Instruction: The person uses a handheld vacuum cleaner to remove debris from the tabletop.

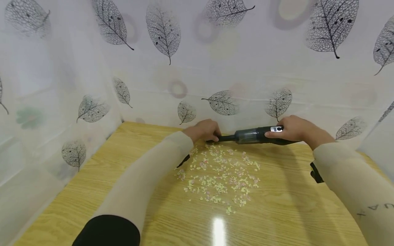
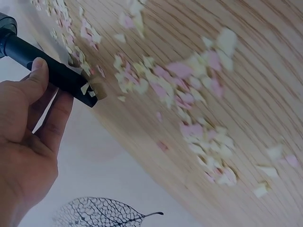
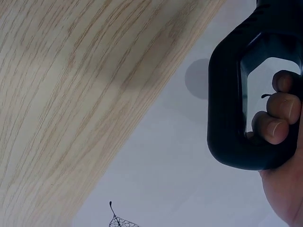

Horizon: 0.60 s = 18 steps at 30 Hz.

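A black handheld vacuum cleaner [image 1: 249, 135] with a clear dust cup lies sideways along the table's far edge. My right hand [image 1: 293, 129] grips its handle; in the right wrist view the fingers [image 3: 284, 106] curl through the loop of the handle [image 3: 221, 104]. At the other end, my left hand [image 1: 204, 130] pinches the narrow nozzle [image 2: 52, 71] between thumb and fingers. The nozzle's tip is at the wood among small yellow and pink paper scraps [image 1: 215, 186], and a few scraps show at its mouth in the left wrist view.
The scraps spread over the middle of the wooden table [image 1: 147, 218]. A white curtain [image 1: 147, 85] printed with dark leaves hangs right behind the far edge and along the left side. Light glares off the tabletop near the front.
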### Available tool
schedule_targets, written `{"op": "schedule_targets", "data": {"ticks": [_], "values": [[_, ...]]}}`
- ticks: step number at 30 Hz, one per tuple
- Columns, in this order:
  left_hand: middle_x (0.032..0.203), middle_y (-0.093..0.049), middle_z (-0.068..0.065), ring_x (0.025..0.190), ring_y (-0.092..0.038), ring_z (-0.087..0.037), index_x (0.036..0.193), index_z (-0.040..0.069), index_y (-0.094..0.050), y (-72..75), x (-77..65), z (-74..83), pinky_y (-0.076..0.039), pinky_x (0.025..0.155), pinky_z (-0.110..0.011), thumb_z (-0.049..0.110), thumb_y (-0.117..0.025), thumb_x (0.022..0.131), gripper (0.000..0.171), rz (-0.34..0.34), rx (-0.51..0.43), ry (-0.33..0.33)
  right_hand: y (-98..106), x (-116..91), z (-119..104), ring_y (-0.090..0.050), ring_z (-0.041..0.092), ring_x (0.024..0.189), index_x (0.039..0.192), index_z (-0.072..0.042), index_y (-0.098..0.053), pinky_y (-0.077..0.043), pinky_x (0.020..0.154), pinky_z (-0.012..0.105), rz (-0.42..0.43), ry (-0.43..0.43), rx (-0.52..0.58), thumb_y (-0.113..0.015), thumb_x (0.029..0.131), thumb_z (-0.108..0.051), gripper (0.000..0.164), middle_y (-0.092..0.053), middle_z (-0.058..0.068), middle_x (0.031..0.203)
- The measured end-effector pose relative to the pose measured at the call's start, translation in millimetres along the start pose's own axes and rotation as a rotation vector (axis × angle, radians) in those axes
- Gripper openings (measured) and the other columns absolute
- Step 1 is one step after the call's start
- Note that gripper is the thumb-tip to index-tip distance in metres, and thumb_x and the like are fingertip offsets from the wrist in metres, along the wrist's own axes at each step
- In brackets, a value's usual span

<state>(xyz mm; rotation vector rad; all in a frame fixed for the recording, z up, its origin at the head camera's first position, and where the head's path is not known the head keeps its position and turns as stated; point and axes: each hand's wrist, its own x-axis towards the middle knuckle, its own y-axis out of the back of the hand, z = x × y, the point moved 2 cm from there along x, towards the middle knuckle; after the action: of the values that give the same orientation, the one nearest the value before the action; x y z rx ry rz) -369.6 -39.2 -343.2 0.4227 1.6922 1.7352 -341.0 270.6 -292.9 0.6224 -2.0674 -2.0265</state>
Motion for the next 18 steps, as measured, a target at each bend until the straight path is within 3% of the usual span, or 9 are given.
{"op": "schedule_targets", "data": {"ticks": [6, 9, 13, 18], "values": [[0.123, -0.072, 0.001, 0.114, -0.065, -0.018, 0.124, 0.019, -0.072, 0.7, 7.2, 9.9, -0.049, 0.104, -0.032, 0.029, -0.066, 0.098, 0.028, 0.010, 0.003, -0.012, 1.2, -6.4, 8.8, -0.057, 0.020, 0.070, 0.086, -0.004, -0.068, -0.051, 0.065, 0.041, 0.005, -0.008, -0.008, -0.059, 0.090, -0.065, 0.062, -0.063, 0.006, 0.080], [0.121, -0.072, 0.002, 0.112, -0.066, -0.017, 0.124, 0.020, -0.072, 0.6, 11.6, 15.1, -0.050, 0.102, -0.032, 0.029, -0.066, 0.098, 0.028, 0.017, 0.009, -0.017, 1.9, -9.9, 14.2, -0.061, 0.022, 0.072, 0.089, -0.001, -0.069, -0.053, 0.067, 0.044, 0.010, -0.009, -0.024, -0.059, 0.091, -0.064, 0.064, -0.066, 0.008, 0.083], [0.123, -0.072, 0.003, 0.112, -0.066, -0.015, 0.125, 0.021, -0.071, -0.5, 15.4, 20.9, -0.052, 0.100, -0.030, 0.029, -0.065, 0.098, 0.029, 0.032, -0.022, -0.010, 2.4, -13.5, 20.6, -0.068, 0.034, 0.086, 0.106, 0.008, -0.070, -0.056, 0.081, 0.056, 0.027, 0.001, -0.054, -0.060, 0.091, -0.063, 0.073, -0.071, 0.019, 0.099], [0.123, -0.071, 0.003, 0.112, -0.066, -0.013, 0.126, 0.020, -0.071, -1.3, 19.6, 27.4, -0.052, 0.099, -0.028, 0.028, -0.066, 0.098, 0.030, 0.040, -0.053, -0.001, 2.9, -17.5, 27.5, -0.069, 0.037, 0.090, 0.108, 0.009, -0.070, -0.056, 0.082, 0.056, 0.023, -0.010, -0.058, -0.061, 0.090, -0.063, 0.075, -0.071, 0.021, 0.102]]}}
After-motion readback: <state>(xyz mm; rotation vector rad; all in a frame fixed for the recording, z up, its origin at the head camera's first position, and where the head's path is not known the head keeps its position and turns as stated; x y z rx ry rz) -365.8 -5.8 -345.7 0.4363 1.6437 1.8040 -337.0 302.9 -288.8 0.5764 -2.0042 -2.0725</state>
